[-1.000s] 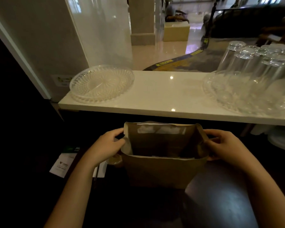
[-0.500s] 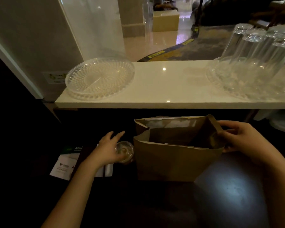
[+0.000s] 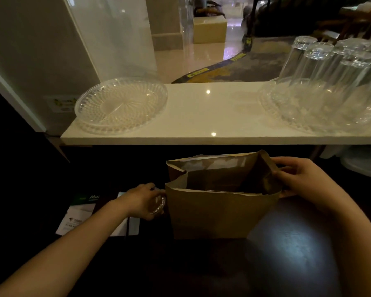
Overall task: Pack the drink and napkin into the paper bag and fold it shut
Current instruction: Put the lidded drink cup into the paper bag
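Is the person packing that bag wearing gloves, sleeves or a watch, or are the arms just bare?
Bare, as far as the view shows. The left hand and right hand have no gloves, and no rings or watch can be made out. Both forearms run bare down to the picture's lower edge, with no sleeve, cuff or wristband in sight. The light is dim, so small details could be missed.
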Motion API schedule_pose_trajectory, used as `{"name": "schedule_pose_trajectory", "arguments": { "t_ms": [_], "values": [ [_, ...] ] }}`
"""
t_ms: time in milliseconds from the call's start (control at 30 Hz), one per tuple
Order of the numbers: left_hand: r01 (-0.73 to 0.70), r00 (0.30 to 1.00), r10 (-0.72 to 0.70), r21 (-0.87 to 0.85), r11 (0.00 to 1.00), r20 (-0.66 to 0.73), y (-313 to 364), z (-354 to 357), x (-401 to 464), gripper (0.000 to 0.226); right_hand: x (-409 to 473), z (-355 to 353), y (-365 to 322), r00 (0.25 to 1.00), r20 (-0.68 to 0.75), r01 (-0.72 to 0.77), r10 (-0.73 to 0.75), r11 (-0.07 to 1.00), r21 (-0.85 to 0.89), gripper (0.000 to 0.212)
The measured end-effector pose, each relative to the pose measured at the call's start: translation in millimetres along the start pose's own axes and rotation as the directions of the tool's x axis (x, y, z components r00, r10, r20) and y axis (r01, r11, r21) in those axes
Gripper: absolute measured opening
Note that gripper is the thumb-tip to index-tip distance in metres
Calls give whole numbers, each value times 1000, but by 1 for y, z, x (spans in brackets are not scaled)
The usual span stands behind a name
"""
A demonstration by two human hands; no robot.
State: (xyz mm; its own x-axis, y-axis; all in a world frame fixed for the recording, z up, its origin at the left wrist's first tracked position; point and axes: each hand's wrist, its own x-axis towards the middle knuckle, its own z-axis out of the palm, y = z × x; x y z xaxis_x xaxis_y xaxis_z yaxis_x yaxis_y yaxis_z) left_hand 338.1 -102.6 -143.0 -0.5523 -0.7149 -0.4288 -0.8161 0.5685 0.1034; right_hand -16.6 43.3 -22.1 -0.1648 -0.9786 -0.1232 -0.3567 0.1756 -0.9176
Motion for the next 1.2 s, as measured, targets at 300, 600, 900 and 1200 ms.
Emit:
{"name": "schedule_pose_trajectory", "arguments": {
  "t_ms": [300, 600, 900, 1200],
  "values": [
    [44, 949, -113, -230, 972, -295, -17, -94, -44, 79, 2, -5, 3, 1000, 13, 4, -3, 1000, -30, 37],
    [-130, 842, 5, -192, 973, -540, 61, -232, -105, 72, 4, -2, -3, 999, 16, 40, -39, 998, -44, 38],
    [-341, 931, 324, -81, 937, -167, 170, -175, -17, 74, 2, -3, -2, 999, 25, 44, -44, 999, -19, 29],
    [-351, 936, 352, -79, 933, -2, 180, -147, 4, 83, 0, -1, -1, 996, 32, 90, -88, 993, -73, 32]
  ]
}}
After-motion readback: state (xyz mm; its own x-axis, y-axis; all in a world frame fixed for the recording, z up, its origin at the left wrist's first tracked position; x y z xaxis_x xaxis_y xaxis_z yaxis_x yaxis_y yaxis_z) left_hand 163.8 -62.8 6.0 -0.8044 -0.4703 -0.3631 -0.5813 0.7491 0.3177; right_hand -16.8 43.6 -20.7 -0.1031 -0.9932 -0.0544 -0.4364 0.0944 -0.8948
